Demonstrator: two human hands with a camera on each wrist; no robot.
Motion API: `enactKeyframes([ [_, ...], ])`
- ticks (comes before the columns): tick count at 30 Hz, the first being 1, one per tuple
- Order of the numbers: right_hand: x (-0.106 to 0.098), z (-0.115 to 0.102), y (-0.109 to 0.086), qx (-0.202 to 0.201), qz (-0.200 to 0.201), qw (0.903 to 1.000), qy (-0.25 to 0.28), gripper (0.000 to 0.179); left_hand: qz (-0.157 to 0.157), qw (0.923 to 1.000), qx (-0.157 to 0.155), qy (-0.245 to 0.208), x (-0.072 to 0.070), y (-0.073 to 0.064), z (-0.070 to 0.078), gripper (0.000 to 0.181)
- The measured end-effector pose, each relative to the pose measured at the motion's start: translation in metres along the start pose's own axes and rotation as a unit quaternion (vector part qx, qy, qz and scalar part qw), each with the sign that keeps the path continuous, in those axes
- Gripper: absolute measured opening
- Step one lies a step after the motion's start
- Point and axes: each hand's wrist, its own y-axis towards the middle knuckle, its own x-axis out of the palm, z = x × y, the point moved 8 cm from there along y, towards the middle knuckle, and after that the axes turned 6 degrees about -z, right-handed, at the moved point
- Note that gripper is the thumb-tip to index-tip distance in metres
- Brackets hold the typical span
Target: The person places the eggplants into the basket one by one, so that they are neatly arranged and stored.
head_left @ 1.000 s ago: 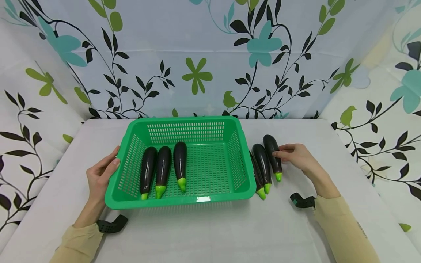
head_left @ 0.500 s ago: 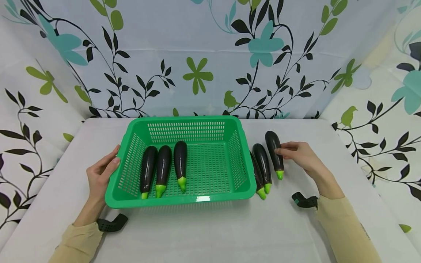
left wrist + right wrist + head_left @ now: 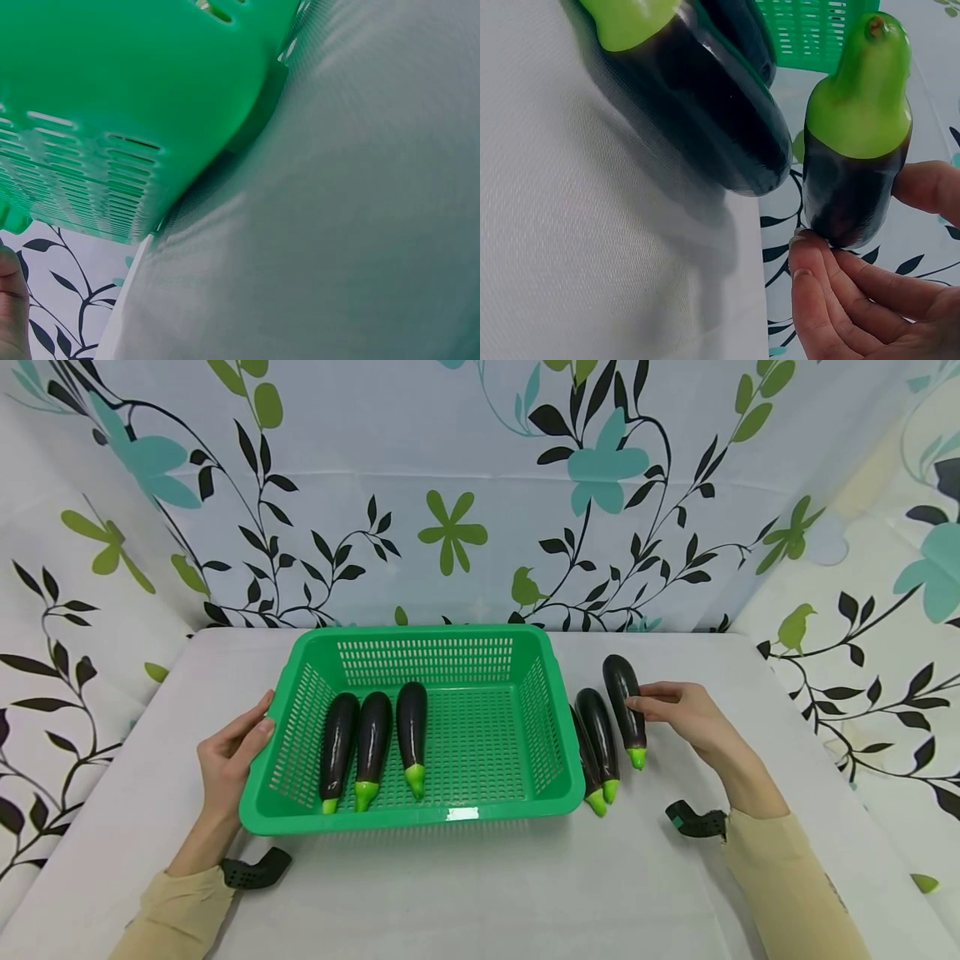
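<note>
On the right of the head view, my right hand (image 3: 690, 714) pinches a dark eggplant (image 3: 624, 710) with a green cap. The right wrist view shows this eggplant (image 3: 855, 142) raised off the table, cap towards the camera, thumb and fingers on either side. Two more eggplants (image 3: 596, 727) lie side by side to its left, partly hidden by the basket's rim. The green plastic basket (image 3: 480, 727) holds three eggplants (image 3: 372, 747) in its left half. My left hand (image 3: 228, 756) holds the basket's left rim, its lower fingers hidden. The left wrist view shows mostly basket wall (image 3: 135, 82).
A white cloth covers the table (image 3: 480, 893). A patterned curtain (image 3: 480, 493) with leaves and flowers stands behind and along both sides. Black wrist devices (image 3: 257, 870) show at both sleeves.
The right hand has drawn the pinched eggplant a little to the right and farther back, widening the gap to the pair beside it. The left hand and basket stay put.
</note>
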Motion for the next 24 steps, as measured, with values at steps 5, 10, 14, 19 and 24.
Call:
enactKeyframes([
  [5,0.001,-0.001,0.0,0.0,-0.002,1.0,0.009,0.071,0.0,1.0,0.002,-0.001,0.0,0.0,0.001,0.037],
  [10,0.005,-0.002,0.0,-0.004,-0.009,0.9999,0.01,0.072,0.0,1.0,0.002,-0.006,0.0,0.0,0.001,0.036],
  [14,0.007,-0.003,0.001,-0.008,-0.008,0.9999,0.01,0.07,-0.001,1.0,0.004,-0.007,0.001,0.0,0.001,0.036],
  [19,0.009,-0.004,0.002,-0.011,-0.008,0.9998,0.016,0.07,-0.003,0.9999,0.006,-0.011,0.001,0.0,0.001,0.036],
  [24,0.012,-0.005,0.002,-0.013,-0.01,0.9995,0.027,0.071,-0.001,1.0,0.002,-0.008,0.001,0.001,0.0,0.036],
])
